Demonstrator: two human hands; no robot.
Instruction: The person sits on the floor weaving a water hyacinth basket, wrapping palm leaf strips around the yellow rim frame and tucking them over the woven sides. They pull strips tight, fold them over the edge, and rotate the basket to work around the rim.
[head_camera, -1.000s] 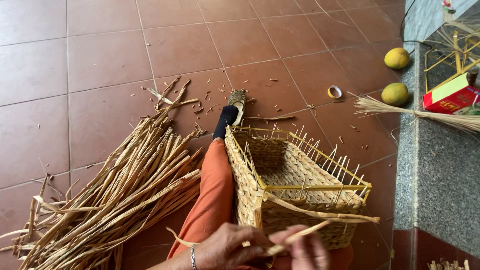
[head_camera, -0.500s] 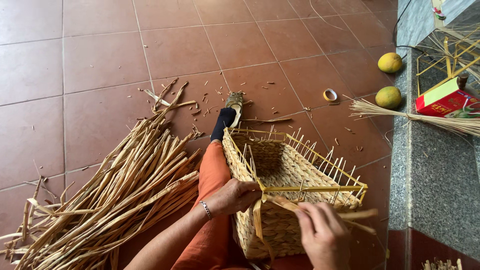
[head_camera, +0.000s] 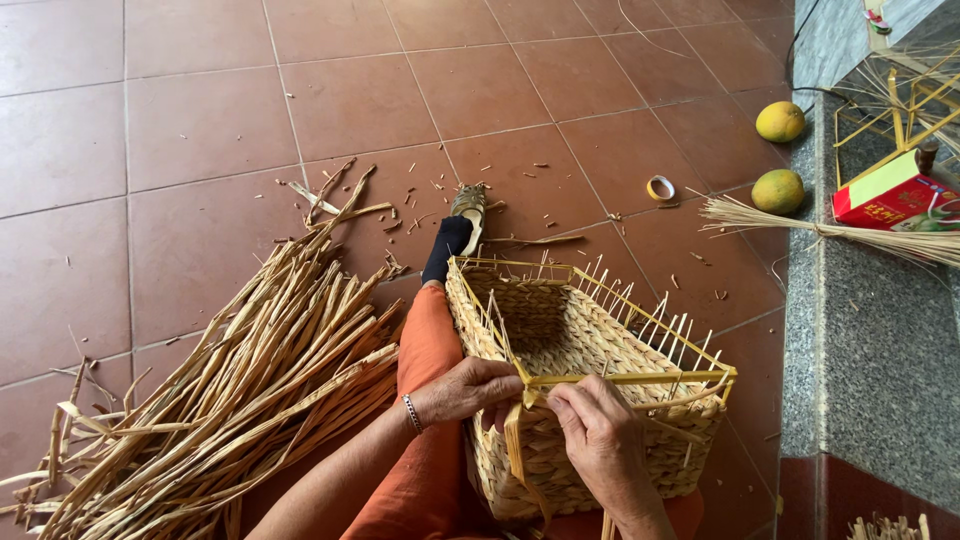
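A half-woven rectangular straw basket (head_camera: 580, 340) on a yellow wire frame rests against my outstretched leg in orange trousers (head_camera: 425, 350). My left hand (head_camera: 470, 388) grips the basket's near left rim corner, fingers curled over the woven edge. My right hand (head_camera: 600, 435) sits just right of it on the near wall, pinching a flat straw strand (head_camera: 515, 450) that hangs down from the rim. Bare upright stakes stick up along the right and far rims.
A big loose pile of straw strands (head_camera: 230, 400) lies left of my leg. Two yellow-green fruits (head_camera: 780, 122), a tape roll (head_camera: 660, 188), a straw broom (head_camera: 800, 225) and a red box (head_camera: 890, 195) sit at the right by a grey stone step (head_camera: 860, 330).
Both hands moved up from the basket's lower near edge to its near rim. The right hand closed in beside the left and took the strand at the corner.
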